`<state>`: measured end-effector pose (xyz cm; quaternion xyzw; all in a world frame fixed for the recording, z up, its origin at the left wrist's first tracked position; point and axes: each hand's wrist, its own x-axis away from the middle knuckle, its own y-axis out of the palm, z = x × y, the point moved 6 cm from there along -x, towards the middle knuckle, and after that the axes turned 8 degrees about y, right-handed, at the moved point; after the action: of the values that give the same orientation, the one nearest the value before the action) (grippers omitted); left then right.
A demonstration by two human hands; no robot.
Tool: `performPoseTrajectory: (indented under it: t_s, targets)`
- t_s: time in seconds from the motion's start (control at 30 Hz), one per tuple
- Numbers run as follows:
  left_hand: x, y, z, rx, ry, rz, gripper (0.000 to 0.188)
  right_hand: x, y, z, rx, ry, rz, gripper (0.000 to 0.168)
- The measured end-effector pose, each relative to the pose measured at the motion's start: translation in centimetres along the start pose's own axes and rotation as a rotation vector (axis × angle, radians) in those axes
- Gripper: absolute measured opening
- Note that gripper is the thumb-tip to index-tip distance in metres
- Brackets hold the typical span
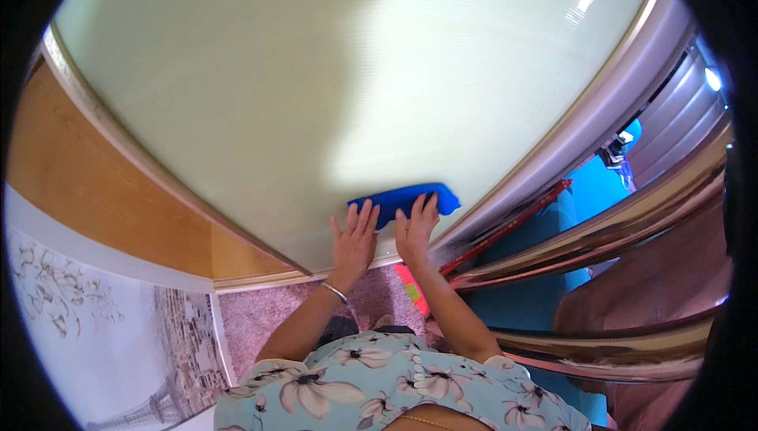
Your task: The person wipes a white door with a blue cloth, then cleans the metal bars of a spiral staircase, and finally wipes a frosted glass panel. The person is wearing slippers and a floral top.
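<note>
A folded blue cloth (402, 199) lies flat against the lower part of a pale green, finely ribbed door panel (266, 105). My left hand (355, 241) presses its fingertips on the cloth's left end, fingers spread a little and a bracelet on the wrist. Against the cloth's right part, my right hand (417, 229) holds it with bent fingers. Both palms face the panel, and some fingertips sink into the cloth's folds.
Metal-coloured trim (592, 84) frames the panel. Left of it are a wooden board (106, 176) and a wall with a printed picture (189, 324). Curved shiny bed rails (604, 348) and a red strip (509, 226) stand at right. Purple carpet (266, 324) covers the floor.
</note>
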<state>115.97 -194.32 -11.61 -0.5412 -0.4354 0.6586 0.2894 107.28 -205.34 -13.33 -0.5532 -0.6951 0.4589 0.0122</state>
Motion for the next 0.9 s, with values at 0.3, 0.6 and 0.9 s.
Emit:
performPoseTrajectory:
  t_s: [0.3, 0.6, 0.9]
  targets:
    - [-8.9, -16.5, -1.6, 0.133, -0.024, 0.529, 0.077, -9.9, -10.8, -15.2, -0.234, -0.307, 0.359, 0.064]
    - [4.2, -4.6, -8.6, -0.036, 0.15, 0.237, 0.045, 5.5, 6.4, -12.4, -0.21, -0.074, 0.11, 0.066]
    - [0.3, -16.5, -12.2, -0.023, 0.271, 0.301, 0.051, -0.1, 0.3, -23.9, -0.231, -0.134, 0.379, 0.062]
